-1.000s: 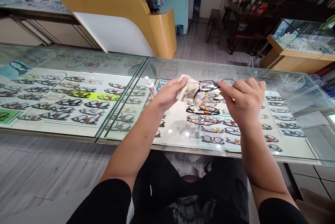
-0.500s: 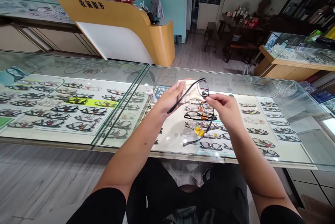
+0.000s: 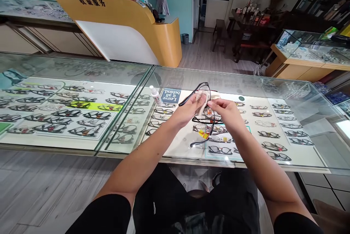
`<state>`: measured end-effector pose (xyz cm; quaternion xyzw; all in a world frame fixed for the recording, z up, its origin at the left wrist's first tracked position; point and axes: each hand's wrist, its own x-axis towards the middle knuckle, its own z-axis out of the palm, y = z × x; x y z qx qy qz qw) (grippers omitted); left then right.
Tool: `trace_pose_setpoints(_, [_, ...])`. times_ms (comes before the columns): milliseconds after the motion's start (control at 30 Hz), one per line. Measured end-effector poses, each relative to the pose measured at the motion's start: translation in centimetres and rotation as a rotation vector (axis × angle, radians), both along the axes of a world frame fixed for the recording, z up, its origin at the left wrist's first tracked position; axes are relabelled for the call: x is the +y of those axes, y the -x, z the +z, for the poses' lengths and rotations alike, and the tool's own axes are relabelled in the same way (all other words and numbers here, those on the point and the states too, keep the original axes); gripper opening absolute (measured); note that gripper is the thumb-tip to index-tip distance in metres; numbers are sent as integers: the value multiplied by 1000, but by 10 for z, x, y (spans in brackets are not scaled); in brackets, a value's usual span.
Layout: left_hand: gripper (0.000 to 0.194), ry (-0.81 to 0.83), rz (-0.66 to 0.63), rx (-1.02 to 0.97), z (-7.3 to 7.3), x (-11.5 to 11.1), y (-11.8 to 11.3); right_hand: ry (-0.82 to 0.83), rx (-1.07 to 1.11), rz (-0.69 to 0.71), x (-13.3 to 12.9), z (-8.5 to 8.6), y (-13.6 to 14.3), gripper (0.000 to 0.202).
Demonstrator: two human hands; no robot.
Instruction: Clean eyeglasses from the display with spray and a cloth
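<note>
1. We see a pair of eyeglasses (image 3: 209, 91) in the air above the glass tabletop (image 3: 169, 159), between our two hands. The frame is black and slim, and it is turned on its side, so one temple lies above the other.
2. The upper temple (image 3: 193, 94) slants toward us over the left hand (image 3: 190, 109) and ends in a dark, rounded tip. The lower temple (image 3: 201, 142) hangs below the right fingertips and curves back toward us; a yellow tag (image 3: 202, 134) with reddish marks sits along it.
3. A cream cloth (image 3: 207, 97) is bunched at the lens area and covers much of it, so we cannot tell how the lenses look.
4. Our left hand is closed on the cloth, thumb on top, pressing it against the frame. Its forearm reaches forward and inward from the lower left.
5. Our right hand (image 3: 225, 110) pinches the frame between thumb and forefinger, just beside the cloth, with the other fingers curled. Its forearm comes in from the lower right, and the two hands nearly meet.
6. Near the left hand we have a white bottle (image 3: 156, 96), upright beside a dark blue card (image 3: 171, 96).
7. Beneath the glass, rows of display frames (image 3: 220, 150) lie on white panels.
</note>
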<state>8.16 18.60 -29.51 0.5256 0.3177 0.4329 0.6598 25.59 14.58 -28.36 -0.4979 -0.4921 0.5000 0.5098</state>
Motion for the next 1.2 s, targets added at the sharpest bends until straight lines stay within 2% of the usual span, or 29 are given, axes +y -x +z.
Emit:
trace_pose_setpoints(200, [59,-41,-11,-20,5,-5,-3,-8,-66,38,-2,2,1,42])
trace_pose_setpoints(400, [56,13,-110,1,12,6,12,-1,-96,40,-2,3,-3,43])
trace_pose_setpoints(533, [51,-5,-173,22,11,13,23,32,-65,126,0,9,-10,39])
trace_pose_setpoints(733, [51,-45,-145,76,7,19,28,109,-19,197,2,12,-12,40])
trace_pose_setpoints(967, [50,-9,-130,138,13,11,20,43,-70,214,3,2,-13,38])
trace_pose_setpoints(1067, [52,-17,-150,154,10,10,18,31,-96,208,3,0,-13,41])
trace_pose_setpoints(1200, [52,-71,-72,94,4,12,16,27,-116,220,2,1,-14,44])
